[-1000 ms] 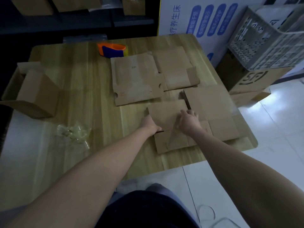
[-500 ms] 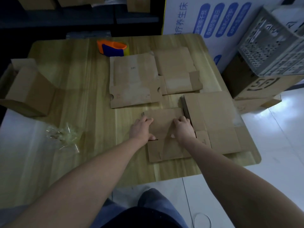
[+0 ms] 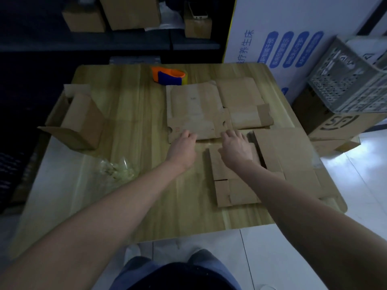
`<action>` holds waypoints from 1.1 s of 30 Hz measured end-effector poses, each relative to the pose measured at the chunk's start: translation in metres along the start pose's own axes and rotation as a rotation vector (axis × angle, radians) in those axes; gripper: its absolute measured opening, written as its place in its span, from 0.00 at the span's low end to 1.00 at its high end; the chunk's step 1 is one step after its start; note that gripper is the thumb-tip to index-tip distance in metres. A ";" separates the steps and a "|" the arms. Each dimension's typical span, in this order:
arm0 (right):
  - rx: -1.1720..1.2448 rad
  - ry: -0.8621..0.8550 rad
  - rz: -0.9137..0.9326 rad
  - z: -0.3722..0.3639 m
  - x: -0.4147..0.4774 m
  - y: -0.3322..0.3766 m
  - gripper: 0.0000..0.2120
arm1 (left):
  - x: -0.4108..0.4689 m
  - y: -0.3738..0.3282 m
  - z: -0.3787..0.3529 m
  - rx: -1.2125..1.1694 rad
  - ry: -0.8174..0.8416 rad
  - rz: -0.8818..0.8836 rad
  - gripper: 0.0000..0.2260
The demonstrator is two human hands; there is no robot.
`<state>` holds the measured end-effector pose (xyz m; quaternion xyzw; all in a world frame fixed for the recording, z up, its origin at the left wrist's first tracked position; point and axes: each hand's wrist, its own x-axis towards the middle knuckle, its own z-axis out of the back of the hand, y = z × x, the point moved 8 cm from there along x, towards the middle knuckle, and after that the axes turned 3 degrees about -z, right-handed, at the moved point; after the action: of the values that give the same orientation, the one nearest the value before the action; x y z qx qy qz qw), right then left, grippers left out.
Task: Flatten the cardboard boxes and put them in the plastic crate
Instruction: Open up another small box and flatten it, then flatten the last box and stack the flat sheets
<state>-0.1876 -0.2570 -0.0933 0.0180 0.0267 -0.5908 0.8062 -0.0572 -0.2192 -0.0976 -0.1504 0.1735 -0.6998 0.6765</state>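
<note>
Two flattened cardboard boxes lie on the wooden table (image 3: 134,114): the far one (image 3: 194,109) in the middle, the near one (image 3: 291,160) at the right, reaching the front edge. My left hand (image 3: 183,147) rests at the near edge of the far flattened box, fingers spread. My right hand (image 3: 234,149) hovers over the near box's flap, fingers spread and reaching toward the far box. An unflattened cardboard box (image 3: 79,120) lies on its side at the table's left edge. The grey plastic crate (image 3: 347,80) sits tilted on boxes to the right of the table.
An orange and blue tape dispenser (image 3: 168,77) stands at the table's back. Crumpled clear tape (image 3: 116,170) lies front left. Printed cardboard boxes (image 3: 335,124) are stacked under the crate. Dark shelves with several boxes (image 3: 129,13) stand behind the table.
Both hands have left the near flattened box and moved away from me toward the far flattened box. The view has tilted up slightly.
</note>
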 end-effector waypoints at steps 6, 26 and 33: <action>0.060 -0.197 0.176 0.075 0.021 0.141 0.22 | -0.038 0.060 0.131 0.147 -0.260 0.002 0.21; -0.043 -0.088 0.552 0.034 0.047 0.454 0.21 | -0.172 0.288 0.243 0.258 -0.448 0.262 0.22; 0.128 0.046 0.367 0.010 0.074 0.433 0.15 | -0.174 0.309 0.234 0.175 -0.412 0.269 0.22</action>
<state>0.2477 -0.1973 -0.0890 0.0873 0.0034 -0.4338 0.8968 0.3298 -0.0624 -0.0220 -0.2060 -0.0108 -0.5707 0.7948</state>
